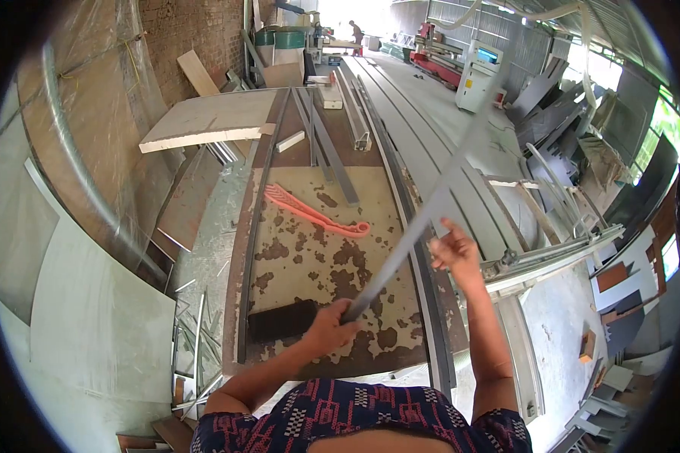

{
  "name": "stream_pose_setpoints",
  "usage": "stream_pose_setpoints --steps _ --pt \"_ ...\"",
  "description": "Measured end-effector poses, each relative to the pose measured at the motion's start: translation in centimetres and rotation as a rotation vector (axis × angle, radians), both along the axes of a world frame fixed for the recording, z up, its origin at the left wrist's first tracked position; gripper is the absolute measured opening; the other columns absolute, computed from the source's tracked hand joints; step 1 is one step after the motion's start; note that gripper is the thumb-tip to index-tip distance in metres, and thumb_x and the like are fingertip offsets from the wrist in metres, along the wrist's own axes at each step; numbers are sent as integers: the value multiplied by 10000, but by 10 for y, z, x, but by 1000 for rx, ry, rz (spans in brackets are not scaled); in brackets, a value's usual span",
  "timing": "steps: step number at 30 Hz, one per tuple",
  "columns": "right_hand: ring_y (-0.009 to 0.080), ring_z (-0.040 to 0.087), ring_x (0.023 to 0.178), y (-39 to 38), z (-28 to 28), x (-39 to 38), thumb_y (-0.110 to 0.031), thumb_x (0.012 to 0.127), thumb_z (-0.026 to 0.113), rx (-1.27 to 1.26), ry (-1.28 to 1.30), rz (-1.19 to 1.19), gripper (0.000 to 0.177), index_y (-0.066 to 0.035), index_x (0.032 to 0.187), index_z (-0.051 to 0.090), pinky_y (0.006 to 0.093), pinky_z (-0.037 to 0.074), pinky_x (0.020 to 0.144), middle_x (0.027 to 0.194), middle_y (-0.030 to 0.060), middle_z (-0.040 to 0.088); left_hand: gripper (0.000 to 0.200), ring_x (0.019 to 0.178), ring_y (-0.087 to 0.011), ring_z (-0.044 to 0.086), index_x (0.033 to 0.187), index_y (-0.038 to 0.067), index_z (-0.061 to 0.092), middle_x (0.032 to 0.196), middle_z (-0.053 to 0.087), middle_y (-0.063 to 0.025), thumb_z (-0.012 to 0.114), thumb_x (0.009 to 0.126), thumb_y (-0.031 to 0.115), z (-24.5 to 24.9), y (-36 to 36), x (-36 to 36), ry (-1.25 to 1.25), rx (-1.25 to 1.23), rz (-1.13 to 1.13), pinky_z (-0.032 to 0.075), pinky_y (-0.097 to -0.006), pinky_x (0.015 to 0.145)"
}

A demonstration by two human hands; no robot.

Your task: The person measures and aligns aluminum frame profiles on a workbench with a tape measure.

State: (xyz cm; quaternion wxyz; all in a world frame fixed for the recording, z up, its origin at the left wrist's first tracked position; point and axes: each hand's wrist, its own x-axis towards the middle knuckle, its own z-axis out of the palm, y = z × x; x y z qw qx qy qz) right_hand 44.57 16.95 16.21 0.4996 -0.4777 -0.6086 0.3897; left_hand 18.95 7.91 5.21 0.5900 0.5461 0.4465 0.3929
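Strip, long, flat and grey, rises obliquely over the mottled beige-and-brown worktable. In the head view, we pinch its near end between the thumb and curled fingers of our left hand, presumably to control its angle from one end. We hold our right hand beside the strip, fingers spread, apparently for balance; contact is not visible. Long dark rails line both table sides, likely keeping the middle accessible. The black rectangular block lies near our left hand; the coral-coloured curved band lies farther off.
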Motion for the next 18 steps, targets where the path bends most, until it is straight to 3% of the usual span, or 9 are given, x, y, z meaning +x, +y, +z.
stream_pose_setpoints --steps 4,10,13,18 --pt "76 537 535 -8 -50 -3 -154 824 671 -98 -67 172 471 39 1215 492 217 422 480 686 27 582 224 483 -74 501 950 9 533 634 526 -9 658 800 120 11 15 -38 76 56 197 406 -232 442" --pt "76 556 527 -41 -111 16 -127 802 697 -410 -91 114 438 54 1167 538 205 431 465 649 30 593 163 419 -102 473 876 26 500 594 501 -17 634 798 75 4 54 -99 19 17 383 390 -257 377" --pt "79 549 527 -54 -129 29 -127 800 699 -319 -281 105 450 70 1167 532 215 441 471 641 41 594 143 398 -110 452 865 27 497 580 492 -23 619 797 59 1 68 -117 28 11 453 384 -259 364" --pt "81 537 526 -71 -139 34 -121 797 699 -346 -262 -11 453 79 1166 529 226 439 472 635 47 588 135 400 -121 452 837 24 479 575 497 -38 604 794 46 -12 94 -135 -47 -29 507 391 -271 367"
